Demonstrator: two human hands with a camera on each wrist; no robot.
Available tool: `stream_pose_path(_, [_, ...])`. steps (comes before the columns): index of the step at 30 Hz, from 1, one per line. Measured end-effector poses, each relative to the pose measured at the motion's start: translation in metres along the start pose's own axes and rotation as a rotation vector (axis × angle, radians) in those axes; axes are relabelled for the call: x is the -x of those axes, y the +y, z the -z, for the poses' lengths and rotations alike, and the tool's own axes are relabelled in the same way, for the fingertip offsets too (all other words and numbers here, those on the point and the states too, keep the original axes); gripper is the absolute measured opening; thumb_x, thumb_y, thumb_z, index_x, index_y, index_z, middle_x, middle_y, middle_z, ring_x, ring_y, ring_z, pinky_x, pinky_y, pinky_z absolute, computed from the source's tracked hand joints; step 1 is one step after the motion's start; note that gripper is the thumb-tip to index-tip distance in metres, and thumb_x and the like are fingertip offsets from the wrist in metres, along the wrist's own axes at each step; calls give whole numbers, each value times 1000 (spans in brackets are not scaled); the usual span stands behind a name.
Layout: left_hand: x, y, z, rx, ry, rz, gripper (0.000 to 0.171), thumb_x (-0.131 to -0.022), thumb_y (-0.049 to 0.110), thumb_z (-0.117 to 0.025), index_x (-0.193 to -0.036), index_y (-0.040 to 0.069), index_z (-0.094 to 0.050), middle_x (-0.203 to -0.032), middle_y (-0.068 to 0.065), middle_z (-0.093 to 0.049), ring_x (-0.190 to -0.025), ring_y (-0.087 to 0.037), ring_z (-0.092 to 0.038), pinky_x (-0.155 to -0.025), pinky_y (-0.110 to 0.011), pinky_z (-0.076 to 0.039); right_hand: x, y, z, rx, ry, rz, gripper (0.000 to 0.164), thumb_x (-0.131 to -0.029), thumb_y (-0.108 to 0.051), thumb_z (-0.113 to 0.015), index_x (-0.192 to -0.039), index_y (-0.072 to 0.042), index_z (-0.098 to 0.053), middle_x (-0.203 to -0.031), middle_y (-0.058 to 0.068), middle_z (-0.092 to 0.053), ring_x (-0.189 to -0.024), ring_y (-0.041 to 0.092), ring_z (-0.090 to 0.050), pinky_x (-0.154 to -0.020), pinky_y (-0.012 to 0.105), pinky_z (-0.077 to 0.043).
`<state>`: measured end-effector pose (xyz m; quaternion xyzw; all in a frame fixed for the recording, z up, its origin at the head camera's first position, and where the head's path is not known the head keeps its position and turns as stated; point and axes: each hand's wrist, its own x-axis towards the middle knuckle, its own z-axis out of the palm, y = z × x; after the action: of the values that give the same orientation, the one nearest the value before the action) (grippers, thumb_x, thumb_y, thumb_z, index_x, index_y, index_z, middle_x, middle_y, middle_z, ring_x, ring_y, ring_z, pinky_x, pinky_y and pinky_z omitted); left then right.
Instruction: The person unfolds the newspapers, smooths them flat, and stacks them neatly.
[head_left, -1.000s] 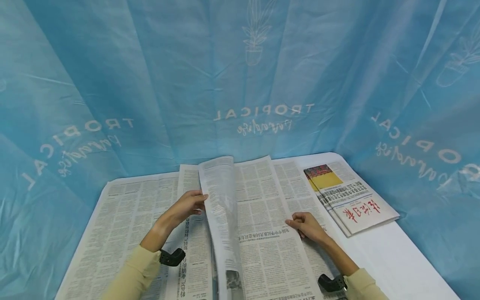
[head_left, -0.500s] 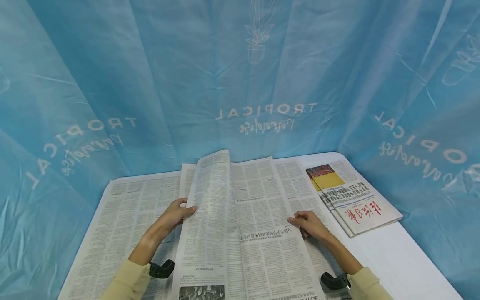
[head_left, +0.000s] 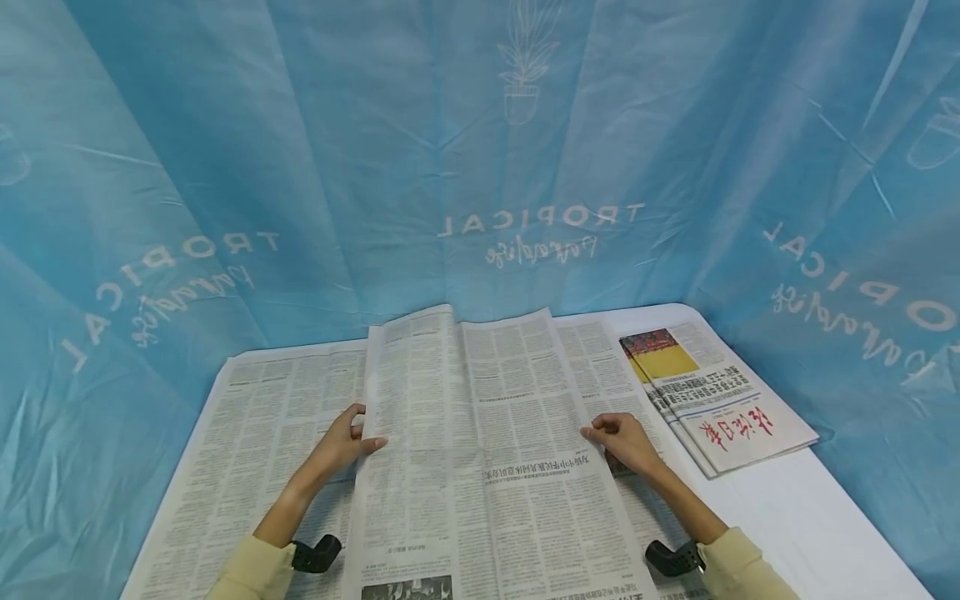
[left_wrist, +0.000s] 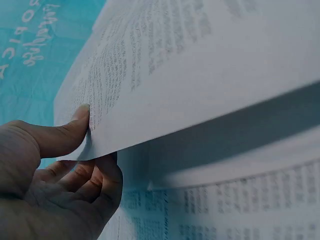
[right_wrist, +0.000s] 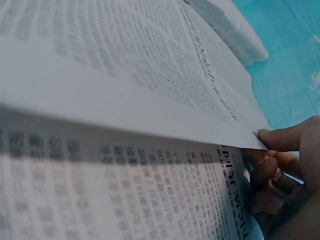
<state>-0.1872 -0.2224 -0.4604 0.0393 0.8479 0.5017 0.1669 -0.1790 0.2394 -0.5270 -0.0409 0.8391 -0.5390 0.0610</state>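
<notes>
An open newspaper [head_left: 420, 467] spreads between both hands, with a crease down its middle and a dark photo near its bottom left. Its left edge is pinched by my left hand [head_left: 342, 440], thumb on top and fingers curled underneath; the left wrist view shows the page [left_wrist: 165, 95] raised off the printed sheet below. At the opposite edge my right hand [head_left: 622, 440] pinches the paper between thumb and fingers. In the right wrist view that page [right_wrist: 125, 95] also stands a little above the print under it.
More newspaper sheets [head_left: 262, 433] lie flat beneath, reaching left and right. Folded newspapers [head_left: 738, 425] with red characters and a yellow block lie at the right on the white table [head_left: 810, 517]. A blue printed curtain [head_left: 375, 167] surrounds the back and sides.
My left hand has drawn the left page leftward and down, unfolding it from a narrow upright fold into a flatter spread. My right hand keeps its hold on the right edge.
</notes>
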Motion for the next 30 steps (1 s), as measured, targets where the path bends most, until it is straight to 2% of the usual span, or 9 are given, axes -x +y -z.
stream_pose_path(5, [5,-7,3,-22,28,-3,54,-91,3,-67,-134,-8,-37,-104,-24,-67,-85,-25,-67,-70,-37,-52,-1,0,1,33,3,14,26,-92,-20,-69,-91,7,-67,-64,8,-63,-40,8,-45,-41,27,-42])
stream_pose_path(10, [11,-15,8,-68,45,-24,58,-91,2,-67,-137,-11,-34,-106,-26,-66,-87,-27,-67,-71,-38,-53,-2,-1,4,54,12,-1,24,-92,-19,-69,-90,5,-68,-65,7,-63,-43,10,-50,-43,29,-46])
stream_pose_path(15, [17,-20,13,-96,62,-8,62,-91,5,-68,-138,-14,-32,-110,-31,-64,-91,-31,-67,-73,-40,-53,-3,0,9,100,25,3,21,-92,-18,-69,-87,3,-69,-66,5,-63,-47,9,-49,-45,29,-45])
stream_pose_path(16, [17,-21,14,-110,72,8,64,-91,6,-68,-139,-14,-30,-101,-29,-64,-85,-29,-65,-71,-39,-51,-3,2,10,117,30,5,21,-92,-18,-69,-87,2,-69,-66,5,-63,-47,9,-47,-45,28,-44])
stream_pose_path(20, [21,-27,19,-142,88,16,67,-90,5,-68,-139,-16,-28,-98,-27,-65,-84,-28,-65,-70,-38,-50,-2,6,14,169,58,8,22,-91,-20,-70,-90,2,-70,-73,5,-65,-55,10,-49,-49,28,-43])
stream_pose_path(22, [23,-32,21,-135,82,2,62,-90,3,-68,-137,-16,-31,-92,-22,-67,-78,-25,-65,-67,-36,-50,-3,8,16,177,63,3,22,-91,-20,-70,-89,1,-70,-73,5,-66,-56,11,-50,-50,28,-43])
stream_pose_path(23, [25,-34,22,-136,77,-10,60,-89,2,-68,-135,-16,-33,-97,-24,-68,-81,-26,-67,-68,-36,-52,-3,9,17,175,64,-1,21,-91,-20,-70,-89,2,-70,-72,5,-65,-56,11,-50,-50,28,-43])
stream_pose_path(25, [27,-36,24,-149,72,-18,59,-89,2,-68,-133,-16,-34,-92,-22,-69,-75,-25,-66,-64,-35,-51,-3,10,18,172,62,2,21,-91,-20,-70,-87,1,-70,-69,5,-64,-53,11,-48,-49,28,-42])
stream_pose_path(30, [31,-39,28,-262,108,15,68,-90,11,-70,-137,-17,-30,-71,-7,-57,-56,-14,-45,-54,-29,-37,-1,10,19,185,70,18,20,-92,-19,-69,-84,0,-69,-66,4,-62,-49,10,-44,-47,29,-41])
